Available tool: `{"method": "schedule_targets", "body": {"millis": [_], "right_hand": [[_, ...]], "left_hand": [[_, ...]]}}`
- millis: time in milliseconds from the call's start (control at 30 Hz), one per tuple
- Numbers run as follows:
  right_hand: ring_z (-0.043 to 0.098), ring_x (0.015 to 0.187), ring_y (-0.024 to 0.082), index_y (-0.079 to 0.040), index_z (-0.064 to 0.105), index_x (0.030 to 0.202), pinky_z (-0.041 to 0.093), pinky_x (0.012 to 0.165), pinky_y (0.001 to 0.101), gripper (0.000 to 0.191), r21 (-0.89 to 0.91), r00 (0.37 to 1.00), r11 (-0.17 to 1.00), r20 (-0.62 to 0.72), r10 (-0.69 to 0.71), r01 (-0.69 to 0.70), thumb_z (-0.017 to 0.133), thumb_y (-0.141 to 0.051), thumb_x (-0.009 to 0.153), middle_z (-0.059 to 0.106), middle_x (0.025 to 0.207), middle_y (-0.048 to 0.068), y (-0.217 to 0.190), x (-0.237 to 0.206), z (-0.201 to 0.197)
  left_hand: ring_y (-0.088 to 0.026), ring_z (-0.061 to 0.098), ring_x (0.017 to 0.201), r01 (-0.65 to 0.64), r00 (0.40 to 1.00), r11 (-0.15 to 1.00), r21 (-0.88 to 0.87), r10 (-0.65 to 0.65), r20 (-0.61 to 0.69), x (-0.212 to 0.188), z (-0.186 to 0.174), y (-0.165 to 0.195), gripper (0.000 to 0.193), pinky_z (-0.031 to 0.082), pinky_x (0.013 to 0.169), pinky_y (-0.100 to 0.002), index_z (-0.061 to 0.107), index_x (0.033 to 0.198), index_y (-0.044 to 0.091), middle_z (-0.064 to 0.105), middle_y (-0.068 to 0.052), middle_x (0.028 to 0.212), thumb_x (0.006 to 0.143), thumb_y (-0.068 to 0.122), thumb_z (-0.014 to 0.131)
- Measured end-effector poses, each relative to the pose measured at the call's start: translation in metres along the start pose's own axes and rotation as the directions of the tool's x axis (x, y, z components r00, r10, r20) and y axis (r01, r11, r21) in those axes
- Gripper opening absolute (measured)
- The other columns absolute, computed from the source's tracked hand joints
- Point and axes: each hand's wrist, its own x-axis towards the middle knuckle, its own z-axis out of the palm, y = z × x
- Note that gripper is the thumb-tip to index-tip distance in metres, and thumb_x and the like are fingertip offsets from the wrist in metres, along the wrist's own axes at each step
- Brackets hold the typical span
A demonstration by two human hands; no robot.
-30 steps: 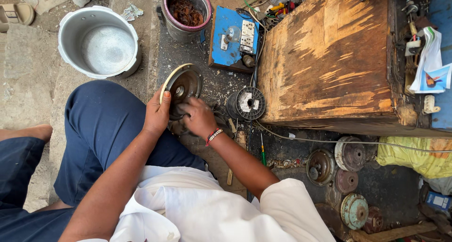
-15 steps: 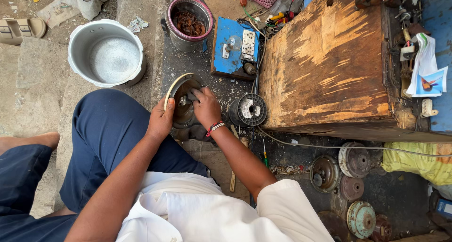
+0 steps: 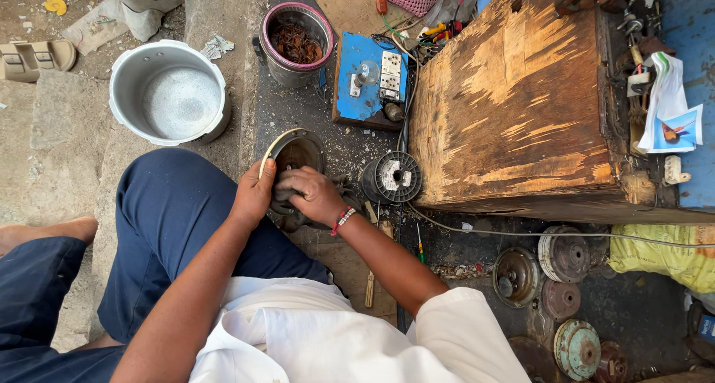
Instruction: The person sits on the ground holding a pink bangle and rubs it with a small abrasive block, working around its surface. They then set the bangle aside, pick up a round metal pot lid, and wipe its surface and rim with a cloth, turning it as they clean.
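A round dark metal motor housing (image 3: 296,154) with a pale rim stands tilted on the dirty ground in front of my knee. My left hand (image 3: 252,193) grips its left rim. My right hand (image 3: 313,193), with a red and white thread band at the wrist, is closed over its lower front. The part under my right palm is hidden. A black wire spool (image 3: 392,177) lies just right of my hands.
A metal pot (image 3: 170,93) stands at the left and a tin of rusty scraps (image 3: 296,42) behind the housing. A blue switch board (image 3: 369,78) adjoins a big wooden box (image 3: 514,104). Several motor parts (image 3: 564,253) lie at the right, and a screwdriver (image 3: 419,245) near my right forearm.
The view has drifted so the scene sits lower in frame. Both hands stay on the housing; my right hand has slid down over its lower front.
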Motion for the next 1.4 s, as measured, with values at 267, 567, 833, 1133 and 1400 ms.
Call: {"method": "schedule_targets", "body": {"millis": [267,567,833,1133,1400], "right_hand": [[0.066,0.114,0.029,-0.01,0.072,0.119,0.054,0.101,0.039,0.042,-0.061,0.931,0.996,-0.364,0.037,-0.064,0.067,0.003,0.08,0.07,0.127,0.007,0.004,0.006,-0.003],[0.063,0.113,0.028,-0.012,0.07,0.128,0.054,0.099,0.0413,0.049,-0.325,0.956,0.944,-0.289,-0.043,-0.055,0.07,-0.001,0.081,0.066,0.131,0.007,0.006,0.004,0.007],[0.062,0.096,0.029,-0.016,0.069,0.134,0.054,0.083,0.0462,0.048,-0.583,0.963,0.806,-0.259,-0.068,-0.1,0.068,-0.007,0.086,0.06,0.119,0.008,0.011,0.005,0.004],[0.062,0.096,0.03,-0.017,0.072,0.124,0.055,0.079,0.0447,0.041,-0.552,0.927,0.766,-0.345,0.148,-0.329,0.069,-0.01,0.084,0.06,0.11,0.008,0.013,0.004,0.0],[0.064,0.101,0.031,-0.012,0.074,0.119,0.054,0.086,0.0441,0.037,-0.367,0.888,0.837,-0.374,0.267,-0.407,0.067,-0.01,0.083,0.063,0.106,0.009,0.011,0.007,-0.005]], "left_hand": [[-0.01,0.059,0.101,0.117,0.992,0.985,-0.127,-0.122,-0.028,0.003,-0.001,-0.004,0.049,0.049,0.09,-0.026,0.061,0.133,0.003,0.069,-0.003,0.112,0.108,0.044,0.047],[-0.011,0.061,0.098,0.135,0.989,0.991,0.01,-0.136,0.052,-0.001,0.004,-0.003,0.05,0.051,0.088,-0.027,0.062,0.135,0.004,0.071,-0.004,0.109,0.106,0.043,0.049],[-0.011,0.061,0.095,0.174,0.983,0.984,0.046,-0.177,0.046,0.003,0.005,-0.006,0.051,0.051,0.085,-0.028,0.062,0.135,0.002,0.071,-0.004,0.106,0.107,0.043,0.048],[-0.012,0.062,0.093,0.114,0.992,0.991,0.073,-0.118,0.048,0.003,0.005,-0.009,0.052,0.053,0.084,-0.029,0.062,0.133,0.0,0.071,-0.005,0.103,0.107,0.043,0.047],[-0.015,0.065,0.097,0.074,0.997,0.978,0.197,-0.075,-0.001,-0.002,0.004,-0.005,0.056,0.053,0.086,-0.032,0.06,0.135,0.002,0.073,-0.009,0.103,0.106,0.047,0.046]]}}
